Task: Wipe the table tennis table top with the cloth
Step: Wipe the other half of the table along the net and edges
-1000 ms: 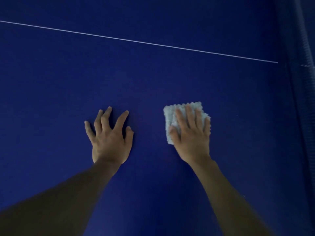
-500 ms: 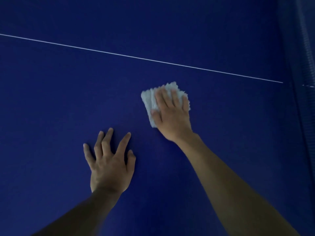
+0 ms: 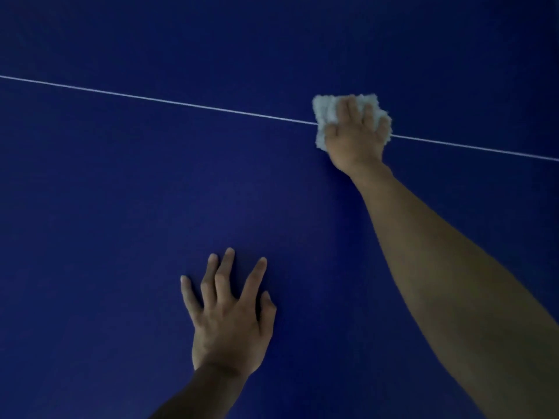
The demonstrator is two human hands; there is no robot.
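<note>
Pressing cloth point(image 3: 325, 114) flat on line point(image 3: 181, 103), right hand point(image 3: 355, 137) open-palmed, not clenched. Left hand point(image 3: 231, 316) spread, empty, on table point(image 3: 106, 207).

Count: 2 hands, 1 cloth, 1 worktop, 1 line.

Left hand point(image 3: 231, 325) x1, five digits visible, spread; right hand point(image 3: 355, 137) x1, thumb plus four fingers visible on top of the cloth. Cloth point(image 3: 325, 111) x1, single white fluffy piece. Worktop point(image 3: 121, 207) x1, blue. White line point(image 3: 151, 99) x1 across it, no second line in view. Bare forearms x2. No other loose items in frame.
</note>
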